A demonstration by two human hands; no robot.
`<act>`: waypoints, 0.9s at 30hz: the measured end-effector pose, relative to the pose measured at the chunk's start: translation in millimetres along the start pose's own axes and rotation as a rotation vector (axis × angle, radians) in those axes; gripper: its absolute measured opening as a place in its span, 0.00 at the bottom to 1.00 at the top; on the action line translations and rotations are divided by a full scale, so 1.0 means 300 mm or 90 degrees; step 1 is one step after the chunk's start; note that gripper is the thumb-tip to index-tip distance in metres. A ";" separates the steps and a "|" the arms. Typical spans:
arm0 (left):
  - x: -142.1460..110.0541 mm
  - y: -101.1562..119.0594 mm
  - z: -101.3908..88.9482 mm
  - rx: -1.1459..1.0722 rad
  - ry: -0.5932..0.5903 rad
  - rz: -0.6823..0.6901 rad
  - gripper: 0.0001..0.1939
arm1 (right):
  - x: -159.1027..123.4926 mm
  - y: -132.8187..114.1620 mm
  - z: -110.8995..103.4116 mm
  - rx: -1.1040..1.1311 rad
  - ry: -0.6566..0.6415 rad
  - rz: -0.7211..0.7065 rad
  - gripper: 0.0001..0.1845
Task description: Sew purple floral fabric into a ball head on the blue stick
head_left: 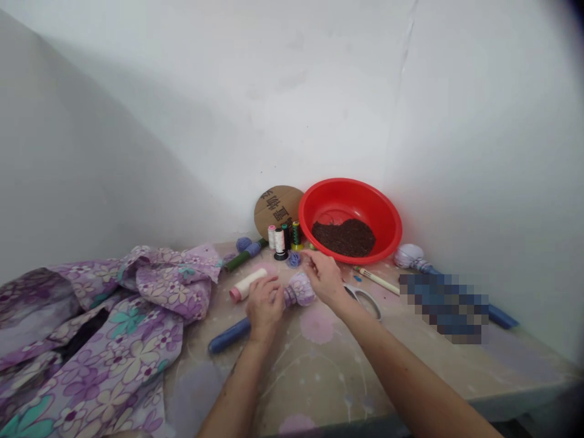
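Observation:
My left hand point(266, 304) is closed around the neck of a hammer-like stick with a blue handle point(228, 336) and a round head of purple floral cloth point(303, 288). Bluish-purple yarn point(290, 297) is wound below that head. My right hand point(325, 275) is raised just beyond the head, its thumb and fingers pinched together; what they grip is too small to make out. A small ball of purple yarn point(294, 259) lies just left of those fingertips. Beside my left hand lies a white thread cone point(250, 283) with a pink end. Scissors point(367, 304) rest partly behind my right forearm.
A red basin point(396, 234) with dark grains point(349, 238) stands against the wall, beside a cardboard disc point(272, 210) and several thread spools point(279, 242). Floral fabric point(132, 340) covers the left side. Another cloth-headed stick point(409, 256) and a pale pen-like stick point(378, 281) lie right.

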State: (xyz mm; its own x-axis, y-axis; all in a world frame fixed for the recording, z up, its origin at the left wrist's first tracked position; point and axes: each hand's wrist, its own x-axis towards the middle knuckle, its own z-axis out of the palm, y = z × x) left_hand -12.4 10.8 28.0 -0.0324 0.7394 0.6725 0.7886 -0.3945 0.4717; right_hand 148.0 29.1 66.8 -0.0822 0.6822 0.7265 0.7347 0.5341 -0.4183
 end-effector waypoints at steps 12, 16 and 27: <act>0.112 0.122 -0.088 -0.581 -0.062 -0.193 0.07 | -0.028 0.104 -0.061 0.276 0.263 0.246 0.20; 0.140 0.180 -0.165 -0.660 -0.099 -0.198 0.06 | -0.044 0.127 -0.071 0.373 0.287 0.339 0.22; 0.164 0.209 -0.290 -0.802 -0.174 -0.127 0.06 | -0.061 0.188 -0.091 0.501 0.392 0.440 0.23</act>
State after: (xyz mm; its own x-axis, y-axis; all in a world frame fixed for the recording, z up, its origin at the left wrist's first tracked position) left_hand -17.9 -25.1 140.4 0.1607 0.8720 0.4624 -0.3342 -0.3927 0.8568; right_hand 209.5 33.1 44.7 0.6565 0.7052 0.2677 -0.1295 0.4549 -0.8811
